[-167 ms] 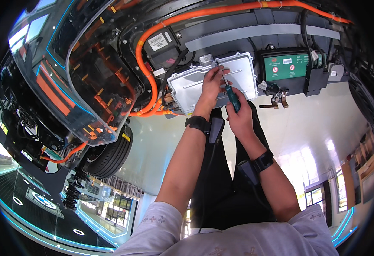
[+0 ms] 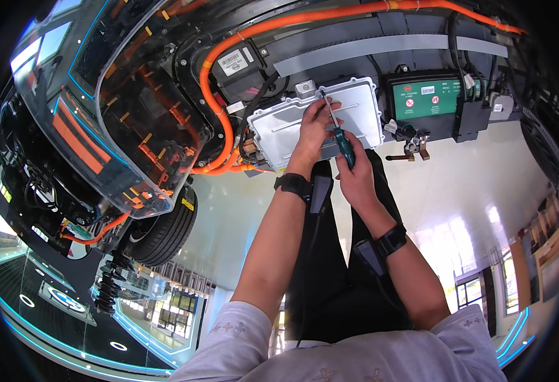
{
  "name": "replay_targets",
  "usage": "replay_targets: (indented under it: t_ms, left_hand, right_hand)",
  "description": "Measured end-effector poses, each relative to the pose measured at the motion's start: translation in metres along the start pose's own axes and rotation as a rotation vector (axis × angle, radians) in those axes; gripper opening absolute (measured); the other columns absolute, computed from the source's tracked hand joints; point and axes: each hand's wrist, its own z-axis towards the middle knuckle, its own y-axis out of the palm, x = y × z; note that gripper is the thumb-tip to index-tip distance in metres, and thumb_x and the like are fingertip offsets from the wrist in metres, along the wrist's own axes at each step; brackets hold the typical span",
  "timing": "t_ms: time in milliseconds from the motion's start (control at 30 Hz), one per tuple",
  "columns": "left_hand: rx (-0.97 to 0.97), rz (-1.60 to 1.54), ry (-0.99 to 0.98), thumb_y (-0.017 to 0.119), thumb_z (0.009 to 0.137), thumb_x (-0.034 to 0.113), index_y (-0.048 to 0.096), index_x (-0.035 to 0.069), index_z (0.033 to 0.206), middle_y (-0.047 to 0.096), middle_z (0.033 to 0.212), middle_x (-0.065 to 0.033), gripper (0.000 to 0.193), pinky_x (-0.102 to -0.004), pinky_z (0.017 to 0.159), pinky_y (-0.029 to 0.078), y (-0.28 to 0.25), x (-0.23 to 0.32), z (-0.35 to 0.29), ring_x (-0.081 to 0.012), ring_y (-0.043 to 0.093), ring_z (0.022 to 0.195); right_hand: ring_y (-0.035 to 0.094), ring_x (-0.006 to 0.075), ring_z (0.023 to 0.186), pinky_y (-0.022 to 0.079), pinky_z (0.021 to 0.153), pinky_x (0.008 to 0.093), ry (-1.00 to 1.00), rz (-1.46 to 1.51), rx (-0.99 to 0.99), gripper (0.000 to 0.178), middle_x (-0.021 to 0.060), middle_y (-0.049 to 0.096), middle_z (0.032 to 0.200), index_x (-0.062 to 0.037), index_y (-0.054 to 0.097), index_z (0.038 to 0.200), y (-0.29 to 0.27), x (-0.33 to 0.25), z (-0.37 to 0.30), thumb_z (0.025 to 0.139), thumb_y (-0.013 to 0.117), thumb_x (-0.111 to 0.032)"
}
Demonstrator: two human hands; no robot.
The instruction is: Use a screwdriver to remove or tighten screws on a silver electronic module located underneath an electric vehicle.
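Note:
A screwdriver with a dark green handle (image 2: 345,151) is gripped in my right hand (image 2: 358,177), its thin metal shaft slanting up and to the left. The tip meets the upper edge of a silver metal box cover (image 2: 286,137), close to a small bracket (image 2: 305,88). My left hand (image 2: 314,130) lies over the cover, fingers curled around the shaft near the tip. Whatever fastener sits under the tip is too small to make out. Ribs cross the cover, and bolt lugs line its rim.
A thick orange cable (image 2: 210,95) curves around the box's left side. Right of the box are a green-labelled battery (image 2: 426,100) and a metal clamp (image 2: 413,148). A clear plastic housing (image 2: 145,127) and a tyre (image 2: 164,232) stand at left.

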Motion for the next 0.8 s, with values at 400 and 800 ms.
replay_targets:
  t_ms: [400,800]
  left_hand:
    - [-0.017,-0.011,-0.020,0.050,0.097,0.025,0.052,0.009,0.118,0.065,0.114,-0.0049,0.027,-0.0278,0.064,0.049,0.002,0.007,0.006,-0.0176,0.064,0.089]
    - [0.016,-0.216,-0.115,0.046,0.097,0.020,0.051,0.002,0.110,0.064,0.104,-0.0135,0.023,-0.0386,0.080,0.051,-0.004,0.006,0.018,-0.0268,0.062,0.089]
  right_hand:
    - [0.052,0.0057,0.060,0.044,0.054,0.0236,0.096,0.109,-0.020,0.049,0.0051,0.063,0.086,-0.0002,0.041,0.137,0.005,-0.020,0.005,0.092,0.052,-0.013]
    - [0.066,0.0379,0.075,0.053,0.067,0.0435,0.007,-0.687,-0.225,0.035,0.0231,0.066,0.081,0.0061,0.055,0.112,-0.019,-0.117,0.046,0.082,0.056,-0.011]
